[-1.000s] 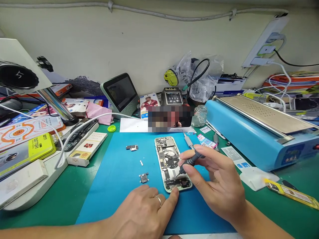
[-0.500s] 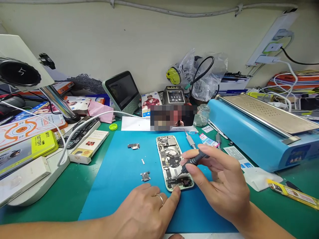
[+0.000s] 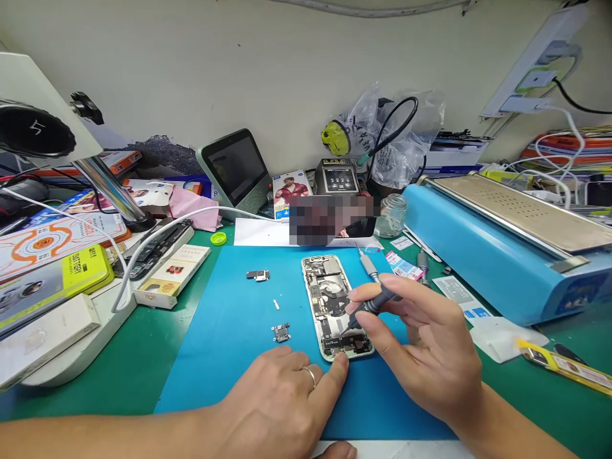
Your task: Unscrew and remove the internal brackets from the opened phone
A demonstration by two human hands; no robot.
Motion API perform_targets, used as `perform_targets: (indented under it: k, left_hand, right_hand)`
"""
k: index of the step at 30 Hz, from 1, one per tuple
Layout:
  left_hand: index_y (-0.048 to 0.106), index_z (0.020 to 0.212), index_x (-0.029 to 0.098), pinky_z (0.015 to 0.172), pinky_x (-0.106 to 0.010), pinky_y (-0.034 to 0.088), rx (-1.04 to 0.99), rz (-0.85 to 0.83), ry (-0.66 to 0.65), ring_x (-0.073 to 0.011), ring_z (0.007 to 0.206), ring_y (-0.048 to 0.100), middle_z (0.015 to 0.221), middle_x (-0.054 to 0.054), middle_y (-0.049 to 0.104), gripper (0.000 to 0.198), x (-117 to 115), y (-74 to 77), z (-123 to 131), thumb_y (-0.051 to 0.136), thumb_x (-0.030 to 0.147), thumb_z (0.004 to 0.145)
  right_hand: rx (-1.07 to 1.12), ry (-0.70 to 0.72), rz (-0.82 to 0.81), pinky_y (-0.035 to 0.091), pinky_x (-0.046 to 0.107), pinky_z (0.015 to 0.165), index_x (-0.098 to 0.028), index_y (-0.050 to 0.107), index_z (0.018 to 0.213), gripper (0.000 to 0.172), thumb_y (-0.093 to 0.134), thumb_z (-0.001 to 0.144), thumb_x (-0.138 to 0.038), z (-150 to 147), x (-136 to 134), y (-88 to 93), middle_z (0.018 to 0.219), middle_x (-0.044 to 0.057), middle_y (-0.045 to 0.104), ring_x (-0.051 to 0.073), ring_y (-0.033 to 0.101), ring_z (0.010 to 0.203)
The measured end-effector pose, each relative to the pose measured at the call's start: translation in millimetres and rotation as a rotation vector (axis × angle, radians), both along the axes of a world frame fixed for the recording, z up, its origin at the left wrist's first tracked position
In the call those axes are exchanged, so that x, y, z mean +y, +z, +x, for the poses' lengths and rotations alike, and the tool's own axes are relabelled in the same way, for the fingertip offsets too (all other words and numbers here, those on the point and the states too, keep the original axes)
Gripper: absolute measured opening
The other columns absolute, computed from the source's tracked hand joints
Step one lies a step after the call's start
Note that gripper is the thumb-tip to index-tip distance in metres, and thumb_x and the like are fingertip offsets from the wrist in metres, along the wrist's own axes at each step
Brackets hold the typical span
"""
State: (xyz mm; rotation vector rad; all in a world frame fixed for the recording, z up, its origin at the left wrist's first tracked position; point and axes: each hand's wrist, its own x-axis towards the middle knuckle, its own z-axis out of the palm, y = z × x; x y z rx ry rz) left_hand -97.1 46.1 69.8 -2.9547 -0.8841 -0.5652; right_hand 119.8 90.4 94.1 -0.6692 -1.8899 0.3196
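An opened smartphone with bare inner parts lies face up on the blue mat. My right hand pinches a dark grey screwdriver between thumb and fingers, held at a slant. Its tip points at the lower part of the phone; whether it touches cannot be told. Palm down, my left hand rests on the mat, its index finger stretched to the phone's bottom edge. Left of the phone lie a camera module, a tiny metal strip and another small dark part.
A second screwdriver lies beyond the phone. A large blue machine stands at right, near a yellow-handled cutter. Boxes, a white cable and a microscope stand crowd the left. A glass jar and tablet-like screen stand behind.
The camera view has shifted slightly, moving the scene a little within the frame. Both hands, the screwdriver and the phone keep nearly the same places relative to one another.
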Motion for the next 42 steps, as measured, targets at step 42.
perform_targets:
  k: [42]
  left_hand:
    - [0.047,0.144,0.001,0.068,-0.044,0.057,0.042,-0.279,0.004,-0.0262,0.074,0.067,0.088,-0.006,0.071,0.056,-8.0,29.2,-5.8,0.048,0.042,0.105]
  right_hand:
    - [-0.026,0.008,-0.049,0.072,0.036,0.079,-0.036,0.056,0.146,0.070,0.073,0.088,-0.001,-1.0,0.5,-4.4,0.116,0.002,0.076,0.022,0.080,0.098]
